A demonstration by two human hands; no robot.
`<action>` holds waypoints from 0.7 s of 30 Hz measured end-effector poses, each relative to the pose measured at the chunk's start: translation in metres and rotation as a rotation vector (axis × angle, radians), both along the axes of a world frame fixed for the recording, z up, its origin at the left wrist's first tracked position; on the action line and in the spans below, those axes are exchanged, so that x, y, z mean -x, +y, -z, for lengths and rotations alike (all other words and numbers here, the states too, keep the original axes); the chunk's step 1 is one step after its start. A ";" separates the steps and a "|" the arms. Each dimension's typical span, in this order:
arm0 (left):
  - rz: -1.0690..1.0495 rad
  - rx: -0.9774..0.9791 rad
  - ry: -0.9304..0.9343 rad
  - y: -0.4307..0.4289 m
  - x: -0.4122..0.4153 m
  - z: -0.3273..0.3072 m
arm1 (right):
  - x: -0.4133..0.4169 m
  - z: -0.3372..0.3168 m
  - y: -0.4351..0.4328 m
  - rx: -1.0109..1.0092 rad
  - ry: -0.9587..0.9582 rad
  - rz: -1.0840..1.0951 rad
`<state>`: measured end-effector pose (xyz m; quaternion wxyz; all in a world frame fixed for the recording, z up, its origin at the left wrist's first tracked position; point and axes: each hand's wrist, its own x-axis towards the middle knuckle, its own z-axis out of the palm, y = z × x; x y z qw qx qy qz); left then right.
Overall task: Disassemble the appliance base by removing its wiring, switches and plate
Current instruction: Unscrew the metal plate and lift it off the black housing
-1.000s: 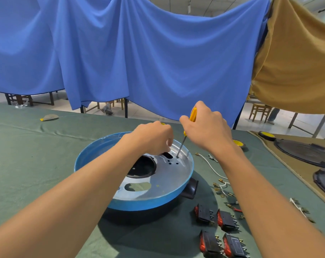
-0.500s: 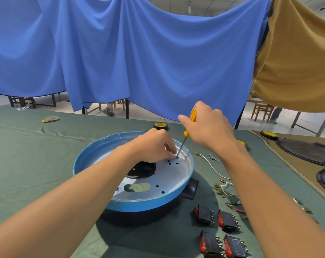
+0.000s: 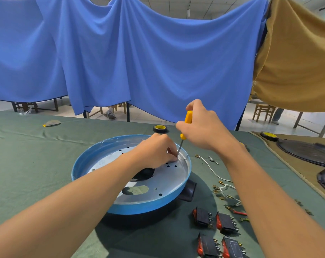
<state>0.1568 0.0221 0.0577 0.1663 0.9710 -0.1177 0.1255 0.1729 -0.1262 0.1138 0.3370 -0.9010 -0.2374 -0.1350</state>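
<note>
Apparently unscrewing round silver plate [image 3: 176, 175]: right hand [image 3: 204, 131] gripped yellow-handled screwdriver [image 3: 188, 117], left hand [image 3: 154, 151] curled at tip, hold unclear; steady turning seemed next.

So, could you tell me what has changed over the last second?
The left hand came down toward the plate, its curled fingertips now beside the screwdriver tip. The right hand still grips its handle; base, switches and wires stayed put.

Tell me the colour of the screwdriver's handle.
Yellow. The head view shows the screwdriver handle clearly, gripped by the right hand.
</note>
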 end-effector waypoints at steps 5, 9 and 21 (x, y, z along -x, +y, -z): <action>-0.025 -0.038 0.003 -0.001 -0.001 0.002 | -0.002 -0.010 -0.006 -0.184 -0.181 0.140; -0.046 -0.085 0.009 -0.003 -0.001 0.002 | -0.004 -0.016 -0.014 -0.241 -0.230 0.190; -0.061 -0.008 -0.114 -0.005 -0.002 0.000 | -0.006 -0.015 -0.017 -0.281 -0.244 0.259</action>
